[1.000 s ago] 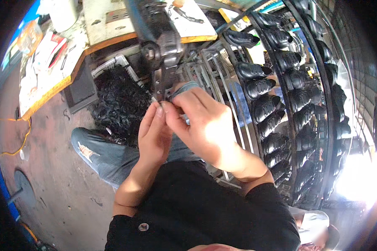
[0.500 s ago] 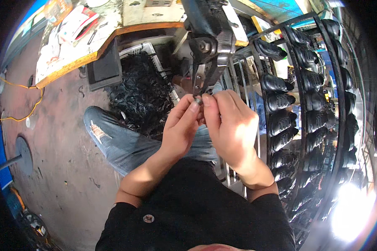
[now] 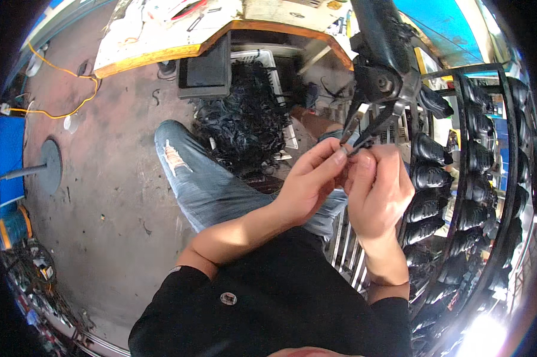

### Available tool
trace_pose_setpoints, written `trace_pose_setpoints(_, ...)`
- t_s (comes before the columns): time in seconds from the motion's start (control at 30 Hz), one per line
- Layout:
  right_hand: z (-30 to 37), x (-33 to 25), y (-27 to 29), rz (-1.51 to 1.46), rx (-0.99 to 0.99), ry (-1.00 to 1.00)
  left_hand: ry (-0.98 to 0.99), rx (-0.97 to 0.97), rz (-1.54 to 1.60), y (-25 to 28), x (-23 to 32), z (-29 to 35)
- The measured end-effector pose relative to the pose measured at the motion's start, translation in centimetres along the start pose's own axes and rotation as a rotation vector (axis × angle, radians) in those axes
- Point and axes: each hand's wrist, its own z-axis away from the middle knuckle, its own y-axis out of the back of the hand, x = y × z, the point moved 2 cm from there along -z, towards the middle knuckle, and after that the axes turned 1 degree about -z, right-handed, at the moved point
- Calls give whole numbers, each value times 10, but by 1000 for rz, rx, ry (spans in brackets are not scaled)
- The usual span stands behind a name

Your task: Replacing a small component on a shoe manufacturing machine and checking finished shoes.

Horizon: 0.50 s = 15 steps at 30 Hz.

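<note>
Where both hands meet under the dark machine head (image 3: 383, 71), the left hand (image 3: 307, 187) and the right hand (image 3: 380, 193) each pinch a small dark piece (image 3: 353, 149) at the tips of the machine's thin metal prongs (image 3: 364, 122). Just right stands a rack of black shoe parts (image 3: 435, 178); a heap of black straps (image 3: 247, 122) lies beyond the knee, below the cluttered tabletop (image 3: 161, 35).

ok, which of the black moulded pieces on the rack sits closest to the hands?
The glossy black moulded piece just right of the right hand, level with the fingertips; the others hang farther right or lower on the black metal rack.
</note>
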Motion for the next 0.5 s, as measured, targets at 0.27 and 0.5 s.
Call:
trace_pose_setpoints(0.27, -3, -4, 4, 38, -39, 51, -10, 22, -44, 1, -3, 0)
trace_pose_setpoints(0.5, -4, 1, 8, 17, -95, -59, -69, 79, -207, 4, -3, 0)
